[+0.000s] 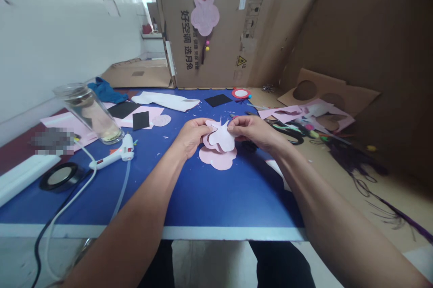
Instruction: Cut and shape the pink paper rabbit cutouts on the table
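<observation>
Over the middle of the blue table (209, 198), both hands pinch a pale pink paper cut-out (221, 138) with rounded lobes. My left hand (192, 135) grips its left edge with closed fingers. My right hand (252, 131) grips its top right edge. Just below it, a second pink flower-shaped piece (218, 158) lies flat on the table. A finished pink paper shape (204, 16) with a dangling tassel hangs on the cardboard box behind.
A white glue gun (118, 153) with its cord lies left, beside a glass jar (89, 113) and a black tape roll (61, 176). Black squares, white and pink sheets lie at the back. Scissors (287, 132), pink scraps, beads and cardboard clutter the right.
</observation>
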Demonstrator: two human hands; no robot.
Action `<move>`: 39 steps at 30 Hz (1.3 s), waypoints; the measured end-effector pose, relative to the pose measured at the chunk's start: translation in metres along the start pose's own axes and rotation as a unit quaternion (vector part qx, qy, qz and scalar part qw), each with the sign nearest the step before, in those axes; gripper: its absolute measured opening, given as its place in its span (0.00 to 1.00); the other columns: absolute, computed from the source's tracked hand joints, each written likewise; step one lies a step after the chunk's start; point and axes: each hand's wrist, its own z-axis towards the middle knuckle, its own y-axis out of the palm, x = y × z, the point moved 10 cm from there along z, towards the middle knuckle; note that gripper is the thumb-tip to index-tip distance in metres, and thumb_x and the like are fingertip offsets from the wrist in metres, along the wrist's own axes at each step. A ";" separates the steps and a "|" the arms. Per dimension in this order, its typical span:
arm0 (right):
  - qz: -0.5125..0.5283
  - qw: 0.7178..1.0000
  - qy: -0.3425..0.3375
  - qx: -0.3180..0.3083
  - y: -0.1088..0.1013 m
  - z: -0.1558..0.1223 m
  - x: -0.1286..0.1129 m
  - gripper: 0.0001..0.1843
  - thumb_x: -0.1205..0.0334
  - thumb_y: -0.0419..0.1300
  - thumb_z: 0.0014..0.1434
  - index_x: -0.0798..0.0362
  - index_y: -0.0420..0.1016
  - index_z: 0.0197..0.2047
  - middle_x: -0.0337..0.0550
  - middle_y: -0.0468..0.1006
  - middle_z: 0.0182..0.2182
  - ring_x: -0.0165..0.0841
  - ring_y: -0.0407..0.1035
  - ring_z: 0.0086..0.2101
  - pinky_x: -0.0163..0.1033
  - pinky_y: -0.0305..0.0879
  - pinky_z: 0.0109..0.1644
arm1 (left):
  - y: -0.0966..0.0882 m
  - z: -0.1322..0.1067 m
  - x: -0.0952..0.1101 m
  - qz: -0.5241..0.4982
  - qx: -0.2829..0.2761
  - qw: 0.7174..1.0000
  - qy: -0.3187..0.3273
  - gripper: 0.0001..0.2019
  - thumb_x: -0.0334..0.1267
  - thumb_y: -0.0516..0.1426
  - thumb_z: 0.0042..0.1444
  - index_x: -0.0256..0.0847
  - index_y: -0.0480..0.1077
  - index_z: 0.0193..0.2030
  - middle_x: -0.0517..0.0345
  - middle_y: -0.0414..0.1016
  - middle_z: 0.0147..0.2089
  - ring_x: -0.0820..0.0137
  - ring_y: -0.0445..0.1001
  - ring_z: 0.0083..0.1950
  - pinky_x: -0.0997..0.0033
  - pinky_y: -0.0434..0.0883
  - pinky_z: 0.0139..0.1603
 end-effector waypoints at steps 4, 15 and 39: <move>0.008 1.000 0.001 -0.001 -0.001 0.000 0.000 0.13 0.54 0.76 0.48 0.50 0.80 0.31 0.40 0.79 0.31 0.32 0.71 0.33 0.38 0.71 0.41 | -0.001 -0.001 0.000 -0.002 0.009 1.000 0.000 0.08 0.26 0.66 0.49 0.36 0.82 0.38 0.53 0.82 0.34 0.71 0.77 0.31 0.70 0.75 0.36; 0.012 1.000 0.001 -0.001 -0.001 0.002 0.003 0.15 0.54 0.77 0.47 0.50 0.80 0.32 0.40 0.80 0.32 0.31 0.71 0.34 0.39 0.71 0.42 | -0.001 -0.001 0.001 0.000 0.010 1.000 -0.001 0.08 0.26 0.66 0.49 0.36 0.82 0.37 0.53 0.82 0.34 0.71 0.77 0.31 0.71 0.75 0.35; 0.005 1.000 0.011 -0.004 -0.001 0.000 0.003 0.15 0.51 0.77 0.47 0.50 0.79 0.32 0.39 0.79 0.31 0.31 0.70 0.33 0.38 0.70 0.41 | -0.001 0.000 0.000 0.009 0.016 1.000 0.001 0.09 0.25 0.65 0.50 0.35 0.82 0.39 0.53 0.82 0.35 0.72 0.77 0.32 0.71 0.74 0.36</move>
